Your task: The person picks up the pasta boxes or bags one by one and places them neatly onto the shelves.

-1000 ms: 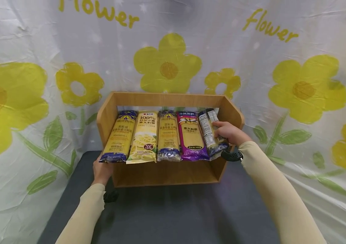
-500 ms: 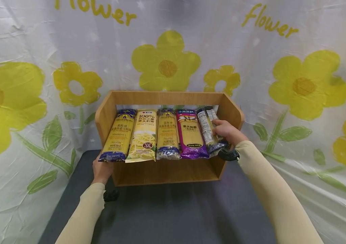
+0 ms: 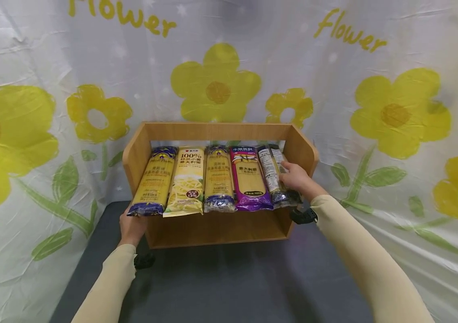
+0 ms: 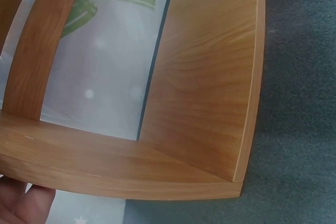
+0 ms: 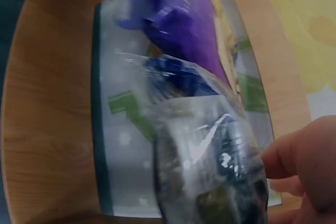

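Observation:
A two-tier wooden shelf (image 3: 218, 131) stands on the dark table. On its sloping upper tier lies a row of pasta packets, including a yellow spaghetti packet (image 3: 154, 181) at far left, a cream one (image 3: 185, 181) and a purple-edged one (image 3: 250, 175). My right hand (image 3: 296, 179) grips the rightmost pasta packet (image 3: 270, 172), thumb and fingers at its right edge; its clear crinkled end shows in the right wrist view. My left hand (image 3: 133, 228) holds the shelf's left side under the first packet. Its fingers (image 4: 35, 203) lie against the side panel's outer face; the rest is hidden.
The shelf's lower tier (image 3: 217, 229) lies below the packets. Dark grey table (image 3: 229, 282) extends in front of the shelf. A white curtain (image 3: 196, 27) printed with yellow flowers hangs behind and at both sides.
The head view has shifted slightly. Both hands stay at the same places on the shelf and the rightmost packet; the packets keep their order.

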The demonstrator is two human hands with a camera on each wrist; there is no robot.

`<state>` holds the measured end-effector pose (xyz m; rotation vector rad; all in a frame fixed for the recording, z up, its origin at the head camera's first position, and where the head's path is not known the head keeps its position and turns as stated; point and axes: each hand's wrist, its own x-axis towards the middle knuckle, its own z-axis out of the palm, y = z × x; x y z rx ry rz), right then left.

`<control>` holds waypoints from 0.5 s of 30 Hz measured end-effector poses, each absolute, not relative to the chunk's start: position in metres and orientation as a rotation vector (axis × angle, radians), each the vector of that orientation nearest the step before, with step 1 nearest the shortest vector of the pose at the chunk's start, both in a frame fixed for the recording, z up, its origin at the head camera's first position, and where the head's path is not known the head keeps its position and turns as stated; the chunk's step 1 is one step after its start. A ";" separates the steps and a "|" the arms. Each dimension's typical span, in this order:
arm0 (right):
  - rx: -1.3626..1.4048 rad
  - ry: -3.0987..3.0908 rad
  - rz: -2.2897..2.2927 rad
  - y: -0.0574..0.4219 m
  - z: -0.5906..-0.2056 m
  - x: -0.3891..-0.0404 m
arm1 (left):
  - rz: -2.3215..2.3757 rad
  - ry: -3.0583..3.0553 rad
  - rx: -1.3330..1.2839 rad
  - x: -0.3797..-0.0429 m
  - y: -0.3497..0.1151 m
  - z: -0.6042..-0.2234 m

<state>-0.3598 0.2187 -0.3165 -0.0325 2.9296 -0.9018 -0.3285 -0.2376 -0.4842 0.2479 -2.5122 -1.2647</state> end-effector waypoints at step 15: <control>-0.237 3.058 -0.812 0.219 -0.311 -0.338 | -1.271 -2.556 0.231 -0.331 -0.254 -0.482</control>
